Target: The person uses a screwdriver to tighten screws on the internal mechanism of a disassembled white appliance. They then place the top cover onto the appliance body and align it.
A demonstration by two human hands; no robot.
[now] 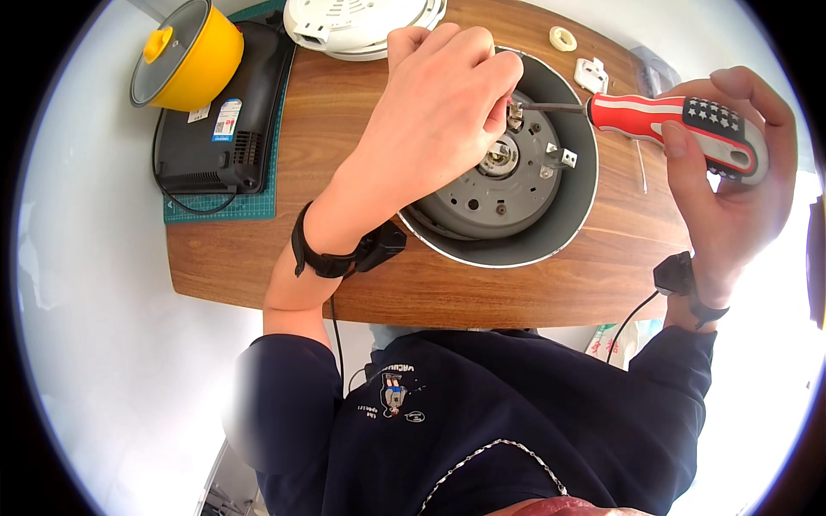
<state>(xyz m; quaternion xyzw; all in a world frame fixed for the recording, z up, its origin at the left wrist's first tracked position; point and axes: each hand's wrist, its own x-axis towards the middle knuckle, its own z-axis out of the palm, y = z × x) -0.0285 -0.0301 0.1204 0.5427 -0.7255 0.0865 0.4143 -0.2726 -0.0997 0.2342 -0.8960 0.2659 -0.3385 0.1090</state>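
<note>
A round grey metal appliance body (578, 193) lies open on the table, with a domed, holed plate (527, 196) inside. My left hand (439, 116) reaches over its far left part, fingers closed in a pinch beside a small metal terminal (515, 113); what they hold is hidden behind the hand. My right hand (747, 202) grips a screwdriver (641, 116) with a red, white and black starred handle. Its shaft lies nearly level across the rim, the tip at that terminal. A second metal bracket (562, 157) stands up at the plate's right side.
Far left, a yellow pot (206, 60) with a lid sits on a black appliance (194, 155) over a green cutting mat (258, 206). A white plastic cover (361, 21) lies at the back. Back right are a cream ring (562, 39), a white plastic part (591, 76) and a thin rod (642, 168).
</note>
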